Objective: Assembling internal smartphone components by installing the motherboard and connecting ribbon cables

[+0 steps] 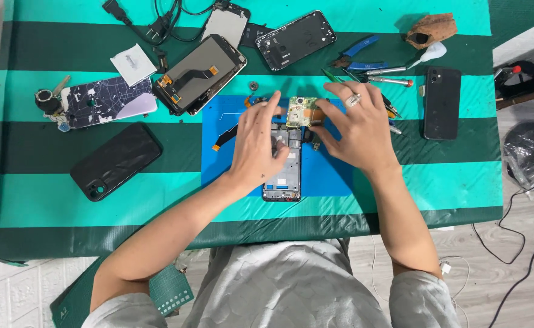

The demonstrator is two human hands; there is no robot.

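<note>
An opened phone frame lies upright on a blue mat in the middle of the table. My left hand rests over the frame's upper part, fingers reaching toward a small green circuit board. My right hand, wearing a ring, pinches the board's right side and holds it just above the frame's top end. An orange flex cable lies on the mat left of my left hand.
On the green striped tablecloth: a black phone, a cracked phone back, an opened screen assembly, another frame, a black phone, pliers, screwdrivers and cables.
</note>
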